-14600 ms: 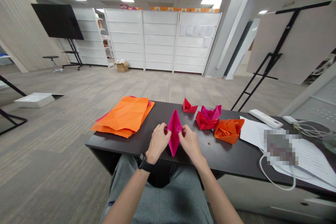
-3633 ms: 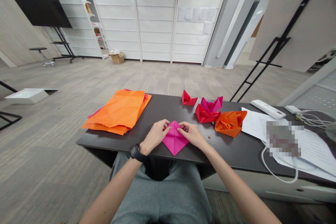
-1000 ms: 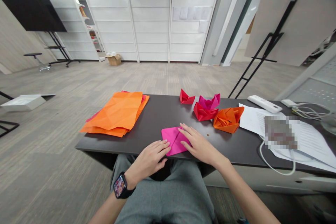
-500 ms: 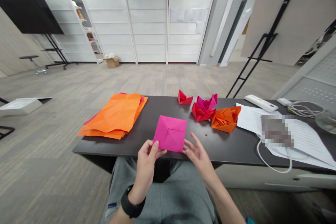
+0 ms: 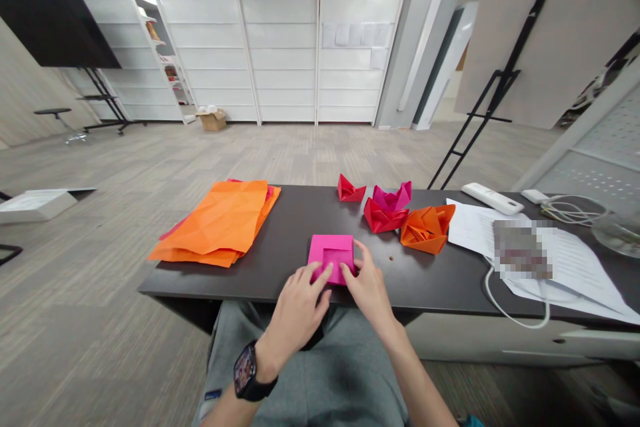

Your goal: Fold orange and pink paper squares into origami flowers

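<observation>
A square of folded pink paper (image 5: 337,241) rests at the front of the dark table, with crease lines and a raised flap on its upper face. My left hand (image 5: 303,303) is closed at its near left part, index fingertip on top and thumb by the near edge. At the right edge my right hand (image 5: 367,287) grips the paper, thumb on the face and fingers along the side. Beyond the hands stand folded paper boats: a small red boat (image 5: 351,189), a pink boat (image 5: 393,199), a larger red boat (image 5: 384,217) and an orange boat (image 5: 427,229).
A stack of orange paper sheets (image 5: 220,220) lies on the table's left (image 5: 295,213), pink sheets peeking out beneath. To the right are printed papers (image 5: 575,250), a blurred-out object, a white cable (image 5: 517,323) and a white power strip (image 5: 493,199).
The folded pink paper has come down from a tilted hold to lie flat on the table. My left hand moved over its near part, and my right hand closed on its right edge.
</observation>
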`<state>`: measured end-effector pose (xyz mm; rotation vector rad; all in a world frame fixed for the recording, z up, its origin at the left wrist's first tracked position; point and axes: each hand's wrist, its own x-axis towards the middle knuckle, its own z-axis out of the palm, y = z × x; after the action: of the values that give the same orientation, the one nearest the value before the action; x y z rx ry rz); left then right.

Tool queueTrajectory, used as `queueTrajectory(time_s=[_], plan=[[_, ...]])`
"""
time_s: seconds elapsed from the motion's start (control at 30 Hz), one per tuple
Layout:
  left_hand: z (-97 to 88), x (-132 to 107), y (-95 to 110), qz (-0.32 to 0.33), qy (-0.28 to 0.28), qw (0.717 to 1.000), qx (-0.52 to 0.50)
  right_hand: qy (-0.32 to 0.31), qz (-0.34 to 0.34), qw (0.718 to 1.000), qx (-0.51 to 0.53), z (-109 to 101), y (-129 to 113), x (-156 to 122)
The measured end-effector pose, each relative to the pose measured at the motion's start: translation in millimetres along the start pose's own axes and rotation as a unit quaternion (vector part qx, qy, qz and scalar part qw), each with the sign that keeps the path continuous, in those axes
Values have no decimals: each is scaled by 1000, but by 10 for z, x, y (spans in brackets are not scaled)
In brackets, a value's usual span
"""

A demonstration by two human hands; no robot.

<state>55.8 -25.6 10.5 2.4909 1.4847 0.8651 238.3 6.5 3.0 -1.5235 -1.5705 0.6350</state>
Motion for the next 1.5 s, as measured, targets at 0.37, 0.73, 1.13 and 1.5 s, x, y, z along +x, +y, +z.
queueTrajectory(time_s=[0.37,0.73,1.13,1.5], plan=[[-303,318,-487,183,-165,969,-16,-222,-287,905,-222,-631,3,-19],[-258,38,-522,210,-128,969,-27,-216,-297,888,-276,-332,66,-266],[-165,9,-496,193,-73,978,-34,-204,-289,907,-230,-279,104,-138],[-90,39,-519,82,-38,995,-47,-170,-260,933,-181,-207,100,-47]])
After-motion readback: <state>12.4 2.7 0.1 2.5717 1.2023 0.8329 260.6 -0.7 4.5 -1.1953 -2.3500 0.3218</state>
